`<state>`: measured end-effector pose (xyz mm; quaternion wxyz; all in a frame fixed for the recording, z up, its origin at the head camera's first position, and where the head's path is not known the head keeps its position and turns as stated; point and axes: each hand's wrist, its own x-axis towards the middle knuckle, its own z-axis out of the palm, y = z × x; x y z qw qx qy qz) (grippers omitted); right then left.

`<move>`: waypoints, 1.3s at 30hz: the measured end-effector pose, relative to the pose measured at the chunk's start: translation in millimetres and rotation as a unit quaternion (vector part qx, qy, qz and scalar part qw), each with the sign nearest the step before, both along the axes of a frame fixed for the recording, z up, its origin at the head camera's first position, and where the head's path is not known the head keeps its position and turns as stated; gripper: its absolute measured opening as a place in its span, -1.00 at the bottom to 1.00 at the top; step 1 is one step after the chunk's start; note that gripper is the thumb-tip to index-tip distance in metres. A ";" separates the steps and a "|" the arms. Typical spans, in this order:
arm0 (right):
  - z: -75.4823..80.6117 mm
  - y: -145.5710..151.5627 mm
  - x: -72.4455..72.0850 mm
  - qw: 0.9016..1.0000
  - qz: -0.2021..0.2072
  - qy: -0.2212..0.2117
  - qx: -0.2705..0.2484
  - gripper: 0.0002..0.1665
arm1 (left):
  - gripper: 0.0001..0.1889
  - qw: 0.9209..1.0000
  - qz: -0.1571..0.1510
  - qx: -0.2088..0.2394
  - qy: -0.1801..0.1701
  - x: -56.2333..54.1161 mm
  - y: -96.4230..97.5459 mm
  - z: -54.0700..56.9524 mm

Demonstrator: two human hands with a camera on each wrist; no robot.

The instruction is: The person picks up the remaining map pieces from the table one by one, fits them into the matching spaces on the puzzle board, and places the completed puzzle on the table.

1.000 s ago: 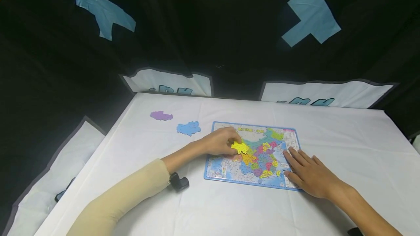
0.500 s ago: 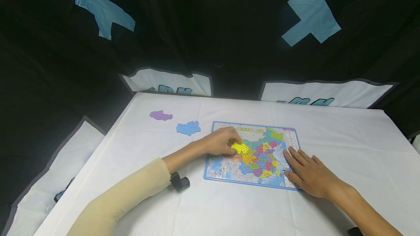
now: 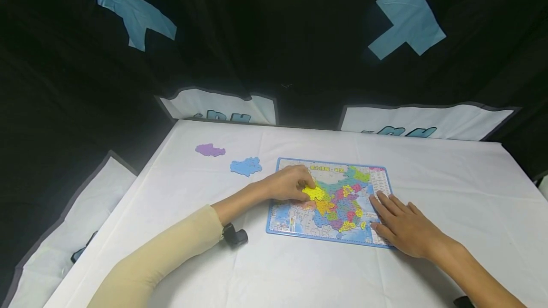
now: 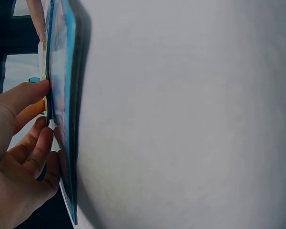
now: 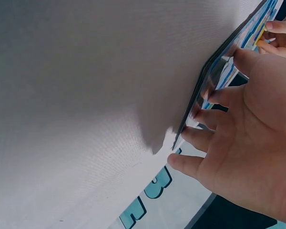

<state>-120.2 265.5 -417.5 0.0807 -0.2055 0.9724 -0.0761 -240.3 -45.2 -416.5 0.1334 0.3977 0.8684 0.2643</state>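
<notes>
A map puzzle board point(image 3: 295, 236) with a blue border lies on the white table, many coloured pieces on it. My left hand point(image 3: 288, 184) is over its left part, pinching a yellow puzzle piece point(image 3: 316, 193) between thumb and fingers. That piece sits against an orange piece point(image 3: 324, 207); in the left wrist view the fingertips point(image 4: 44, 87) are right at the board's surface. On the board's right edge rests my right hand point(image 3: 404, 227), fingers spread and straight; the right wrist view shows its fingertips point(image 5: 195, 136) touching the board.
Two loose puzzle pieces lie on the table left of the board: a blue piece point(image 3: 246, 167) and a purple piece point(image 3: 210, 150) farther back. A dark curtain point(image 3: 299, 61) hangs behind the table's far edge.
The yellow piece has shifted very slightly and now looks flusher against the orange piece. Both hands hold almost the same place; the loose pieces stay put.
</notes>
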 end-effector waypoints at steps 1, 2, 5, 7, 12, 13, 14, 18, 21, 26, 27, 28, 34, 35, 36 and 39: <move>0.0 0.1 -0.1 1.000 0.001 0.001 0.000 -0.19 | -0.69 1.000 0.000 0.001 -0.001 -0.2 0.1 0.3; -0.1 0.2 -0.1 1.000 0.001 0.002 0.000 -0.19 | -0.70 1.000 -0.001 0.001 0.000 -0.5 0.0 0.2; -0.6 0.2 -0.3 1.000 0.002 0.004 -0.001 -0.19 | -0.73 1.000 -0.002 0.004 0.003 -1.3 0.1 -0.2; -1.1 0.0 -0.4 1.000 0.001 0.005 0.000 -0.19 | -0.75 1.000 -0.003 0.007 0.005 -1.9 0.3 -1.3; -2.1 -0.3 -0.6 1.000 -0.002 0.002 -0.001 -0.19 | -0.75 1.000 0.000 0.012 0.004 -3.0 1.3 -3.1; -2.1 -0.2 -0.7 1.000 -0.002 0.002 -0.001 -0.19 | -0.73 1.000 0.001 0.012 0.003 -3.3 1.5 -3.4; -2.1 -0.2 -0.7 1.000 -0.002 0.002 -0.001 -0.19 | -0.72 1.000 0.001 0.012 0.001 -3.6 1.6 -3.5; -2.4 0.1 -1.3 1.000 0.000 0.003 -0.001 -0.20 | -0.69 1.000 -0.003 0.010 -0.005 -4.7 2.0 -4.3; -3.0 0.4 -1.7 1.000 0.002 0.005 0.000 -0.20 | -0.70 1.000 -0.006 0.010 -0.014 -5.4 1.7 -3.7; -3.8 0.5 -1.7 1.000 0.002 0.006 0.000 -0.20 | -0.73 0.999 -0.008 0.014 -0.032 -6.5 1.0 -2.3; -3.8 0.5 -1.7 1.000 0.002 0.006 -0.001 -0.19 | -0.73 0.999 -0.007 0.015 -0.035 -6.5 0.9 -2.2; -3.8 0.6 -1.7 1.000 0.002 0.005 -0.001 -0.20 | -0.73 0.999 -0.007 0.016 -0.038 -6.7 0.8 -2.1; -3.4 0.9 -1.9 1.000 0.002 0.001 -0.001 -0.19 | -0.73 0.999 -0.015 0.017 -0.043 -7.3 -0.4 -2.2; -3.3 0.9 -1.9 1.000 0.002 0.001 -0.001 -0.18 | -0.73 0.999 -0.017 0.018 -0.042 -7.5 -0.7 -2.5; -3.2 1.0 -2.0 1.000 0.002 0.000 -0.001 -0.18 | -0.72 0.999 -0.020 0.017 -0.041 -7.6 -0.9 -2.7; -2.7 1.4 -2.0 1.000 0.002 0.000 0.000 -0.18 | -0.70 0.999 -0.026 0.015 -0.039 -7.6 -1.3 -3.0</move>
